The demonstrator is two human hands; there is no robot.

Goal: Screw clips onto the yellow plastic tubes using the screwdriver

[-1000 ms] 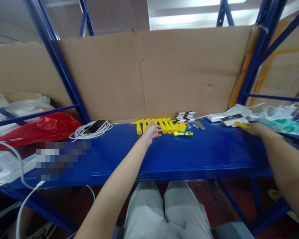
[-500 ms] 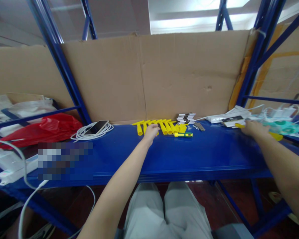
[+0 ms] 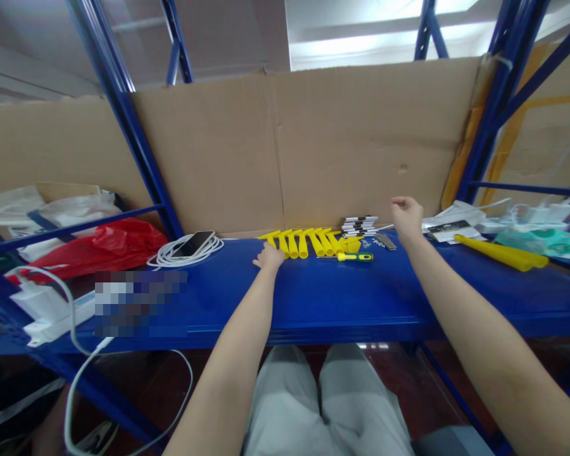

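My left hand is closed over the leftmost yellow plastic T-shaped handle, covering most of its tube. To the right of that hand stretches a row of several similar yellow handles, with hollow round ends toward me. My right hand is raised above the table's right half, fingers curled, nothing visible in them. Below and left of it lie a small grey flat piece and a stack of small black-and-white boxes. A screwdriver with a yellow-green grip rests in front of the row.
Farther right, long yellow pieces lie near a black-and-white packet and a green plastic bag. A phone rests on a coiled white cable at left. Cardboard backs the blue table.
My left hand has moved left along the row to its end handle. My right hand has left the yellow pieces at far right and come inward and up. The view has shifted slightly.
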